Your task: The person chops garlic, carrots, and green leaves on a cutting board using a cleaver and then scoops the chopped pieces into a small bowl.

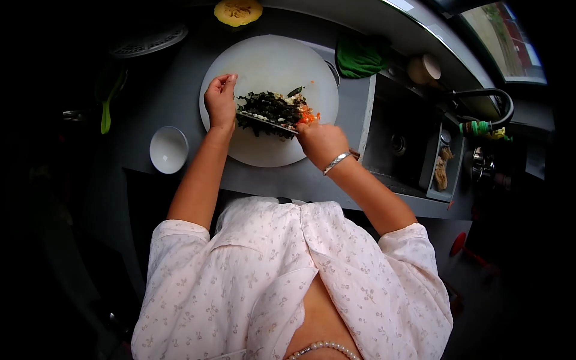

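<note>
My right hand is closed round the handle of a knife. The blade points left and lies across a heap of chopped dark green leaves. Chopped orange pieces and small pale bits sit at the heap's right end. Under it all is a round white cutting board. My left hand is over the board's left side, near the knife's tip, its fingers curled together. Whether anything is between those fingers I cannot make out.
A white bowl stands left of the board. Behind it sits a cut yellow squash. A green cloth lies at the back, beside the dark sink with its black faucet. A grey tray holds a brownish item.
</note>
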Demonstrator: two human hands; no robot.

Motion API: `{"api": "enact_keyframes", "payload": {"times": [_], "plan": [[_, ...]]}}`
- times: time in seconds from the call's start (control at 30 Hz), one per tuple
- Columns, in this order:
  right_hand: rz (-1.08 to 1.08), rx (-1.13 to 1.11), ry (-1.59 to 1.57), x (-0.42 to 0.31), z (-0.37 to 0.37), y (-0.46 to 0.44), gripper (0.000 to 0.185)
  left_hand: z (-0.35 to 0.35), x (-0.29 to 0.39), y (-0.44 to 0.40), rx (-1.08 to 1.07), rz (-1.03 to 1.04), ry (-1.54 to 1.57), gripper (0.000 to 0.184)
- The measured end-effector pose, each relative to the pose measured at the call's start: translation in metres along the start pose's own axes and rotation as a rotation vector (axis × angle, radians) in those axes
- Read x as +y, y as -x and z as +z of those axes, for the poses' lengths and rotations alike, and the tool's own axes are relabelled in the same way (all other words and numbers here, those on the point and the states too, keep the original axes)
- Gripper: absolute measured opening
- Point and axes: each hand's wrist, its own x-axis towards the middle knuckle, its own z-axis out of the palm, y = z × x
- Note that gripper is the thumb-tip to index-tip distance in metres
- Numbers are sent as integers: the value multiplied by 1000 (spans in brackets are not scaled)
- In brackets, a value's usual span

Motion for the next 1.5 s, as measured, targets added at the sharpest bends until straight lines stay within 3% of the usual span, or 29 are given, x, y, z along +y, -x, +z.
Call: {"api": "enact_keyframes", "payload": {"times": [0.2,0.47,0.57,0.73,0.8,0.87,0.97,1.07,1.3,1.5], "plan": [[25,132,-68,9,51,2,4,0,-7,15,25,92,-149,16],[129,300,-166,0,15,14,15,36,40,-16,-216,86,3,17],[231,311,-197,-7,11,15,15,55,32,-30,-334,86,-17,17],[427,101,-122,-22,37,3,11,60,-9,-44,-393,14,-73,17],[441,111,-153,-23,53,7,9,58,-19,-41,-397,-21,-110,17],[430,238,-155,-22,57,9,9,63,-18,-40,-378,132,-81,17],[356,332,-215,-13,66,10,10,62,-6,-39,-425,110,-146,16],[381,370,-256,-28,43,17,11,61,16,-41,-456,165,-168,16],[504,153,-111,-51,49,7,5,57,-12,-54,-520,14,-122,17],[464,328,-197,-47,73,12,7,55,-7,-40,-480,156,-90,17]]}}
